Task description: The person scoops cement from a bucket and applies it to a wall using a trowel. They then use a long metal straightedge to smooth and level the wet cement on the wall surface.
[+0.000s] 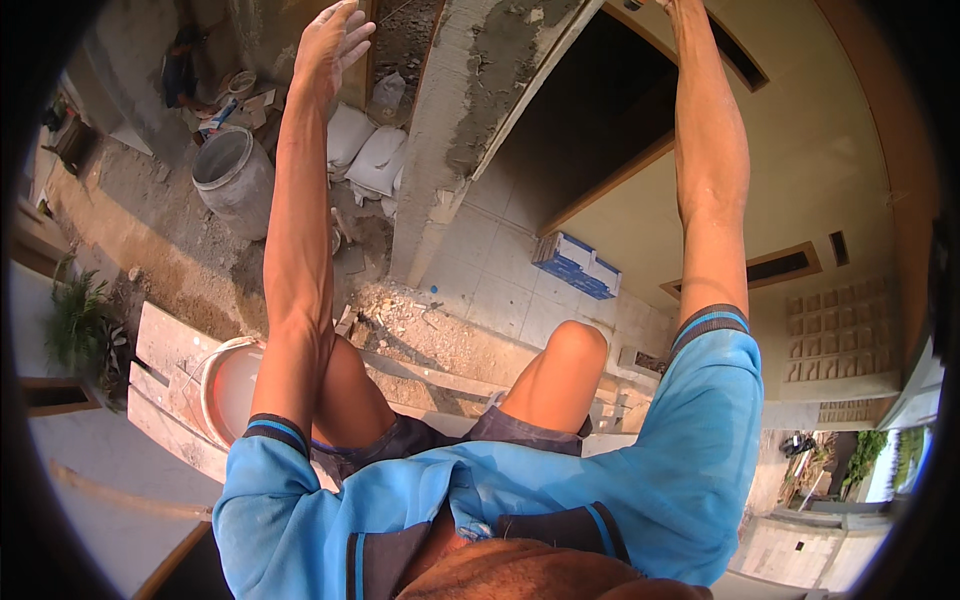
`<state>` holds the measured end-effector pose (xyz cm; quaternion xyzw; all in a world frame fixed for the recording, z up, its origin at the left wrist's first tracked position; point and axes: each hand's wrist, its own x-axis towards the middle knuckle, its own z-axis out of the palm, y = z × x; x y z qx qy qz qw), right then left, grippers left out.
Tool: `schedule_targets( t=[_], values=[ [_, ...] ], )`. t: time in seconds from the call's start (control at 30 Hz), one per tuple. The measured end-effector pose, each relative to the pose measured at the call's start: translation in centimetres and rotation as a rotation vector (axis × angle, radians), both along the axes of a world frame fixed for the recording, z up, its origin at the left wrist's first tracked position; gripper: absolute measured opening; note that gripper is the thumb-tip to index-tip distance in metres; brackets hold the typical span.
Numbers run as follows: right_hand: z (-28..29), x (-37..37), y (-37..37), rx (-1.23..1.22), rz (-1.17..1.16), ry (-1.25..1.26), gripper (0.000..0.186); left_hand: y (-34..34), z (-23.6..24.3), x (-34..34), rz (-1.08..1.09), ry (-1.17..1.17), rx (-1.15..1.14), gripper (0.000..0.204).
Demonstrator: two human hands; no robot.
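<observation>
My left hand (333,45) is raised at the top of the head view, its fingers dusted white and spread apart, with nothing seen in them. Closest to it is a rough concrete column (480,100) with patches of wet-looking grey plaster. At the upper edge my right hand (684,4) is almost wholly cut off. A small dark thing (632,5) shows just left of it, and I cannot make out whether the hand touches it. Below my left forearm, a white bucket (208,395) stands on a wooden plank (160,345), partly hidden by my arm.
Lower down, a large grey drum (235,190) and white sacks (378,160) stand on the dirt floor. Rubble (400,320) lies near the column's foot. Blue-and-white boxes (580,265) sit on tiles by a dark doorway. Another person (182,70) is at the far left.
</observation>
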<state>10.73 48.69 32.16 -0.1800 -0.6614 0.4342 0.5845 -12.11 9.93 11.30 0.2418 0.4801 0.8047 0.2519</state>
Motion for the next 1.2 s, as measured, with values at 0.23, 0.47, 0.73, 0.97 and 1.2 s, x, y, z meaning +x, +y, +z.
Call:
schedule_targets(
  t=[0.23,0.47,0.73,0.97,1.2],
  values=[
    [-0.6,0.0,-1.3,0.01,0.092,0.052,0.042,-0.2,-1.5,-1.4,0.026,0.003,-0.017,0.054],
    [-0.4,-1.7,0.0,0.002,0.316,0.17,0.05,2.0,-0.6,0.9,0.086,0.217,-0.092,0.061],
    [-3.5,-1.7,9.9,-0.092,0.488,0.297,0.033,18.2,-0.1,13.7,0.735,1.184,-0.564,0.12],
    [-1.5,-3.8,-1.9,-0.177,0.169,0.221,0.035,23.3,2.3,13.8,0.371,0.913,-0.634,0.162],
    [-1.8,-1.2,-3.0,-0.137,0.23,0.218,0.032,26.1,1.8,16.4,0.592,0.923,-0.618,0.153]
  ],
)
